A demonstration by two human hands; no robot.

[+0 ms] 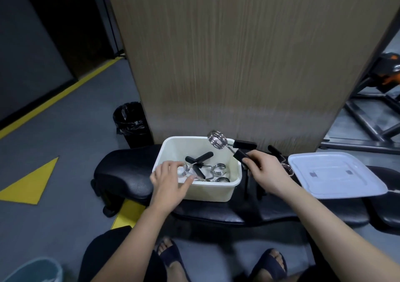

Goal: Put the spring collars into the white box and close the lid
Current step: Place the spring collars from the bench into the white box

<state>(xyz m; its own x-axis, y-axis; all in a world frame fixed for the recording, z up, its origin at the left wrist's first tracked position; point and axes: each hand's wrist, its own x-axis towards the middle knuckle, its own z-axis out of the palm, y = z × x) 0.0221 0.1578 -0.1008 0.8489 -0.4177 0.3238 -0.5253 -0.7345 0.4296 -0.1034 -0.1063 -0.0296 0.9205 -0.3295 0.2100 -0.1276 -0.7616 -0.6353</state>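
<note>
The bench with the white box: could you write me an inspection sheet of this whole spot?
Surface: black padded bench, carrying the box and the lid.
Job's things: white box open, several spring collars inside; one held collar above the box's far right corner; another loose collar on the bench beside the lid, which lies flat to the box's right.
Clutter: nothing seen.
Hands: left hand rests open on the box's near left rim; right hand grips the held collar's black handle.
Cables: nothing seen.
Surroundings: wooden panel behind, black bin, yellow floor markings, dark metal frame at right.
</note>
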